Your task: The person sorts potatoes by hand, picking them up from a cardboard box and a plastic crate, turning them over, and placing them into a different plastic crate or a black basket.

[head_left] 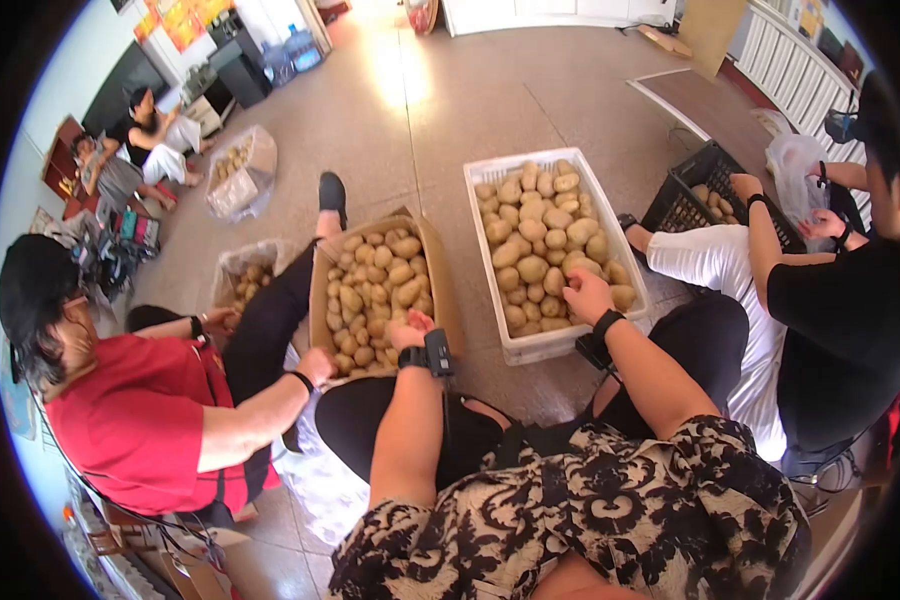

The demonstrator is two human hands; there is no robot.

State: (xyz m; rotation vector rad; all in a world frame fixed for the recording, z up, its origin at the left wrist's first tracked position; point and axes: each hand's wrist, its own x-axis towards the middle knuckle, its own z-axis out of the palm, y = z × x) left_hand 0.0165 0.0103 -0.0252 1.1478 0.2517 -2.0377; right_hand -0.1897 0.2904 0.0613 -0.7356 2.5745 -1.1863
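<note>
My left hand (410, 330) is over the near right edge of a cardboard box (442, 290) full of potatoes (375, 275). Its fingers are curled, and what they may hold is hidden. Farther right, my right hand (589, 296) reaches into a white plastic crate (487, 270) heaped with potatoes (532, 212). Its fingers close around a potato (580, 263) near the crate's front right part. Dark bands with small devices sit on both my wrists.
A person in red (140, 410) sits at my left, one hand at the box's near corner. On my right, a person in black (835, 300) handles a clear plastic bag (795, 165) beside a black crate (710, 195). Bags of potatoes (250, 285) (235, 165) stand left.
</note>
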